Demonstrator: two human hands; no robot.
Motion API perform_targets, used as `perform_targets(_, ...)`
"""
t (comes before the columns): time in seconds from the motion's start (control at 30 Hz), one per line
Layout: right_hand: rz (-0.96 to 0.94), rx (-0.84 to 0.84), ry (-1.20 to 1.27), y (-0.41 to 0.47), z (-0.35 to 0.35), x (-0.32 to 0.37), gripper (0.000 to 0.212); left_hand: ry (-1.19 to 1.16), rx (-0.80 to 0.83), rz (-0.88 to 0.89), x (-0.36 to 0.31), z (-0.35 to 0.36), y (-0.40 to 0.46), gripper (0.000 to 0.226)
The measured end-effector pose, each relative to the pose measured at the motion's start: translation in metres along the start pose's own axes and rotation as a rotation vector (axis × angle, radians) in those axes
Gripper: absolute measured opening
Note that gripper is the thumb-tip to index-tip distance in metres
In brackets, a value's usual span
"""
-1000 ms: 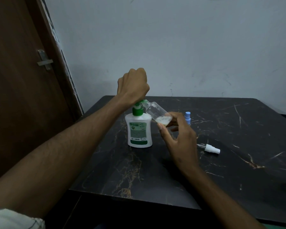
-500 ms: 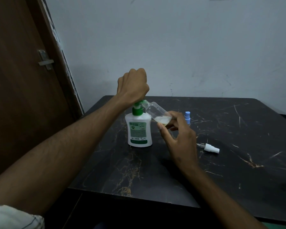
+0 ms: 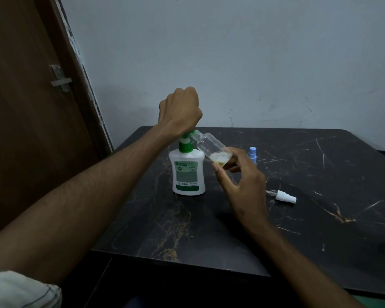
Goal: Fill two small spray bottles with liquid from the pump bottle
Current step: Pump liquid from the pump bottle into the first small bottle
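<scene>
A white pump bottle (image 3: 188, 172) with a green pump head stands on the black marble table (image 3: 320, 174). My left hand (image 3: 180, 110) is a closed fist and presses down on the pump head with its heel. My right hand (image 3: 240, 183) pinches the base of a small clear spray bottle (image 3: 211, 146). That bottle is tilted, uncapped, with its mouth against the pump's nozzle, and a little pale foamy liquid lies in its lower end. A second small bottle with a blue spray top (image 3: 252, 153) stands just behind my right hand, mostly hidden.
A white spray cap with its dip tube (image 3: 283, 196) lies on the table to the right of my right hand. A brown door (image 3: 27, 130) is at the left and a pale wall runs behind the table.
</scene>
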State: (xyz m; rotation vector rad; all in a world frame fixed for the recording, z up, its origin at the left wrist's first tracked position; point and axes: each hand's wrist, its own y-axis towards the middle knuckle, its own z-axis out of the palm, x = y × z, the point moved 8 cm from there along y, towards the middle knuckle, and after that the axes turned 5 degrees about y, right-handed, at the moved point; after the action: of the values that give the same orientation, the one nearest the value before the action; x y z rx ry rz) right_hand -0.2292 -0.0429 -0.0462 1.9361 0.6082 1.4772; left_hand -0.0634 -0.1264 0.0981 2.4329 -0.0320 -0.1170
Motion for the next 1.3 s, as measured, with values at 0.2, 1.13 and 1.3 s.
perform_targets(0.2, 0.009, 0.005, 0.007, 0.0002, -0.0004, 0.0017, 0.031, 0.007, 0.016, -0.002, 0.0018, 0.0011, 0.0001, 0.02)
perform_targets(1.13, -0.022, -0.002, 0.009, 0.0004, -0.0002, 0.0009, 0.026, -0.006, 0.019, -0.028, 0.0043, 0.006, -0.0042, 0.019)
perform_targets(1.3, -0.014, 0.002, 0.007, 0.0006, -0.0002, 0.0021, 0.029, 0.028, 0.018, 0.014, -0.0003, -0.003, 0.0017, 0.011)
